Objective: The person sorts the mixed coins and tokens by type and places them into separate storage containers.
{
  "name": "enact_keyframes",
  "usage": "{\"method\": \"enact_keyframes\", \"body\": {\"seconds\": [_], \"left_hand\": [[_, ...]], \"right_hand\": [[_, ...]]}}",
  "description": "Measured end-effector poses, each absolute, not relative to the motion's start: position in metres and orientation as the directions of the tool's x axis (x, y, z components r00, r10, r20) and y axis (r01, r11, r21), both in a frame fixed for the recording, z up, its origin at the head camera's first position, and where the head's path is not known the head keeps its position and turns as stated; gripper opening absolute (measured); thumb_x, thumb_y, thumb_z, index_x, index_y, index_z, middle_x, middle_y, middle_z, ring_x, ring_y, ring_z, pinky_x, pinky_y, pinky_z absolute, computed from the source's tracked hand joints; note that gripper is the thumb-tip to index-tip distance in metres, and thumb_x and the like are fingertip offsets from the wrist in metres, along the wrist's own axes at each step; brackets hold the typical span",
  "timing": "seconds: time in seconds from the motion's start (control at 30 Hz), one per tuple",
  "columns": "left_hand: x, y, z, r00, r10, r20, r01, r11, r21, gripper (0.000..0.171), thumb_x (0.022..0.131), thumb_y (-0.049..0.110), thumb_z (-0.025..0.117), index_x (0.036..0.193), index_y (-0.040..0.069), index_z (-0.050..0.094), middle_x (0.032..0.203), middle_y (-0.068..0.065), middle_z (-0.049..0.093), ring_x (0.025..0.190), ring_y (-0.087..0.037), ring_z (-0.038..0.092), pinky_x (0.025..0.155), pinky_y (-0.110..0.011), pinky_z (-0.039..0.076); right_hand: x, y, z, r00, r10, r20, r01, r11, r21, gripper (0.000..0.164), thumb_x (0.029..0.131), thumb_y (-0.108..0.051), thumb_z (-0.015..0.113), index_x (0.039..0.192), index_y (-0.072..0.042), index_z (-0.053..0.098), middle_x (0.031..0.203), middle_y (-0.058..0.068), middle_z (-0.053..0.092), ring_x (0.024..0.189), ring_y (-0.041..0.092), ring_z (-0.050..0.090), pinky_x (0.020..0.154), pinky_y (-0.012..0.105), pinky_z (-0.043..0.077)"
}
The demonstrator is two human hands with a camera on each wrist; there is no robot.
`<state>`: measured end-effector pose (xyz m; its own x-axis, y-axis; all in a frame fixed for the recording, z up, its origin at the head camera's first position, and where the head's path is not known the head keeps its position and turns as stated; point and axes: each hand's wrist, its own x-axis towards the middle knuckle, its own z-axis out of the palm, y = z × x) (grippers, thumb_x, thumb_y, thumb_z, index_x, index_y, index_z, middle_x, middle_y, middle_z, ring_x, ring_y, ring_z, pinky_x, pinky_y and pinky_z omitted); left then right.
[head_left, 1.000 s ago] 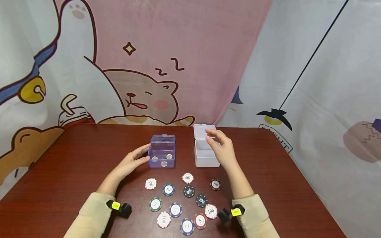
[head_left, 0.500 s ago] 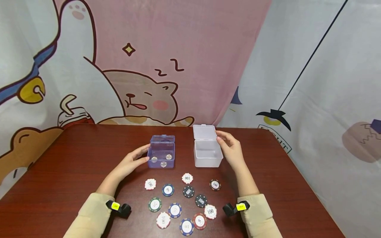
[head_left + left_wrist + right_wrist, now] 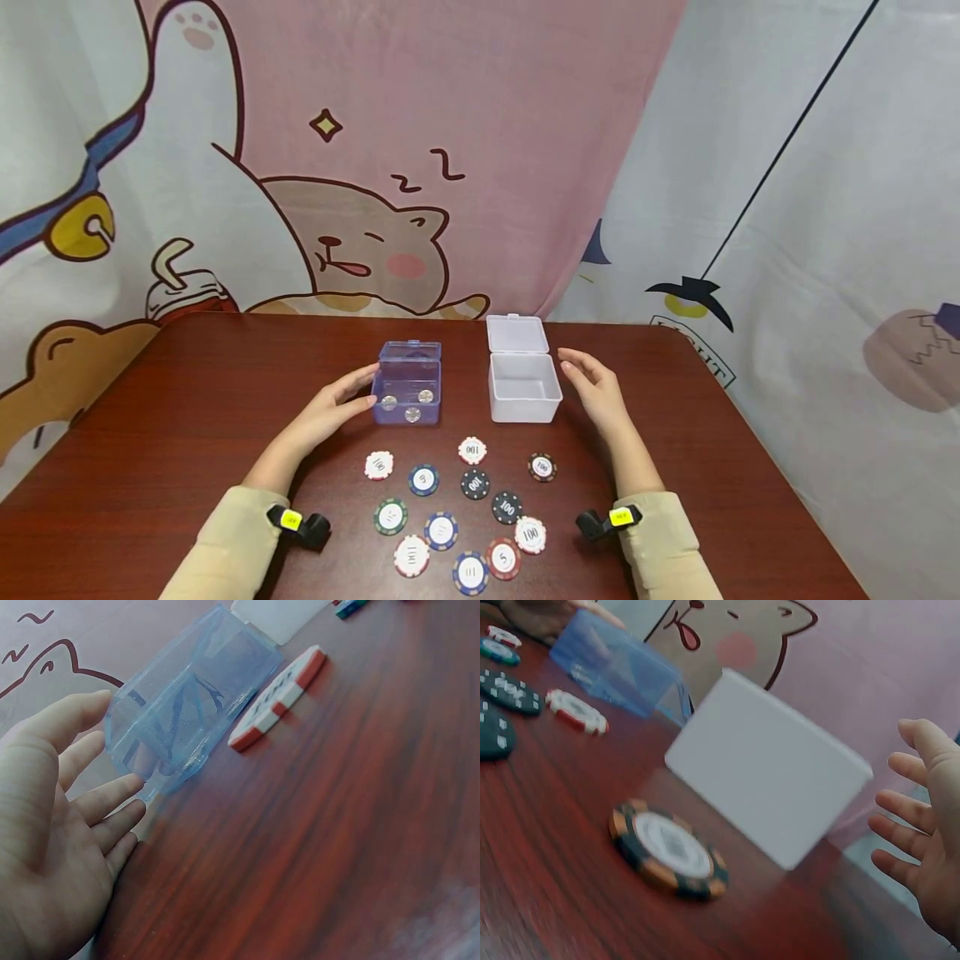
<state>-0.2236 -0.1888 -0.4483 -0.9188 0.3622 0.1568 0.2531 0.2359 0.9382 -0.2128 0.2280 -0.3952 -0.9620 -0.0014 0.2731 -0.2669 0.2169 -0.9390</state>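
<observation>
In mid-frame, the blue box (image 3: 408, 372) is touched by the loose left hand (image 3: 328, 410); further right, the white box (image 3: 523, 410) is not held by the loose right hand (image 3: 597, 395). Both seem light and stiff, best held from left and right.

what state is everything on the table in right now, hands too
blue box: upright, lid open
silver discs: three visible, lying inside the blue box
white box: upright, lid open
poker chips: twelve, lying flat on the table
left hand: fingers extended at the blue box's left side
right hand: beside the white box's right side, gripping nothing
</observation>
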Motion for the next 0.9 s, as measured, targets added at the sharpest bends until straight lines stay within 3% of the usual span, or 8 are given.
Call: {"method": "enact_keyframes", "body": {"seconds": [0.1, 0.33, 0.57, 0.9], "left_hand": [[-0.223, -0.189, -0.448, -0.921, 0.359, 0.153, 0.25, 0.239, 0.938, 0.057, 0.094, 0.014, 0.061, 0.146, 0.007, 0.039, 0.143, -0.02, 0.042, 0.133, -0.039, 0.033, 0.105, -0.06, 0.023], [-0.223, -0.19, -0.449, -0.919, 0.362, 0.157, 0.251, 0.227, 0.941, 0.056, 0.094, 0.012, 0.06, 0.146, 0.006, 0.039, 0.143, -0.021, 0.042, 0.133, -0.039, 0.033, 0.104, -0.059, 0.023], [-0.223, -0.189, -0.447, -0.92, 0.36, 0.154, 0.249, 0.234, 0.94, 0.057, 0.094, 0.015, 0.062, 0.146, 0.007, 0.039, 0.143, -0.02, 0.042, 0.133, -0.039, 0.033, 0.105, -0.06, 0.023], [-0.223, -0.189, -0.447, -0.92, 0.362, 0.149, 0.24, 0.221, 0.945, 0.057, 0.094, 0.013, 0.061, 0.146, 0.008, 0.039, 0.144, -0.02, 0.042, 0.134, -0.039, 0.032, 0.105, -0.06, 0.023]], "right_hand": [[-0.213, 0.234, -0.402, -0.97, -0.013, 0.244, -0.241, 0.214, -0.947, 0.035, 0.098, -0.005, 0.052, 0.128, 0.012, 0.052, 0.128, 0.032, 0.051, 0.118, 0.036, 0.05, 0.088, 0.019, 0.044], [-0.214, 0.239, -0.411, -0.972, -0.085, 0.218, -0.232, 0.229, -0.945, 0.038, 0.099, -0.008, 0.05, 0.134, 0.009, 0.048, 0.129, 0.029, 0.052, 0.113, 0.029, 0.054, 0.089, 0.036, 0.047], [-0.223, 0.241, -0.426, -0.966, -0.131, 0.224, -0.245, 0.176, -0.953, 0.039, 0.099, -0.006, 0.049, 0.136, 0.009, 0.045, 0.129, 0.031, 0.05, 0.115, 0.039, 0.05, 0.083, 0.024, 0.048], [-0.235, 0.254, -0.451, -0.948, -0.178, 0.262, -0.291, 0.165, -0.942, 0.043, 0.1, -0.013, 0.051, 0.14, 0.001, 0.044, 0.13, 0.028, 0.05, 0.115, 0.026, 0.053, 0.086, 0.023, 0.047]]}}
